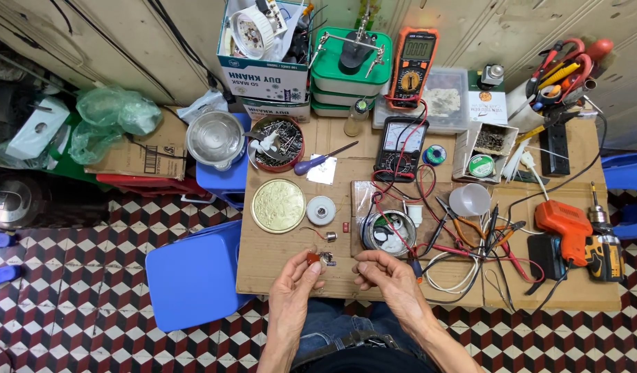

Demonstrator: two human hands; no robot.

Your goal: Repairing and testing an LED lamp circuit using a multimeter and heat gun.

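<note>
My left hand [296, 280] pinches a small electronic part [319, 259] with an orange-red body and metal bits at the near edge of a cardboard-covered table [263, 266]. My right hand [384, 273] hovers just to the right of it, fingers curled, thumb and fingertips close together; I cannot tell if it holds anything. A small cylindrical capacitor with a wire [328, 236] lies just beyond the part. A round lamp housing with wires [389, 231] sits above my right hand.
A gold round tin lid [277, 205], a white spool [321, 210], two multimeters [401, 146] [413, 65], a screwdriver [322, 160], pliers and cutters [463, 228], an orange soldering gun [566, 224], a drill [604, 252], a blue stool [194, 276], stacked boxes at the back.
</note>
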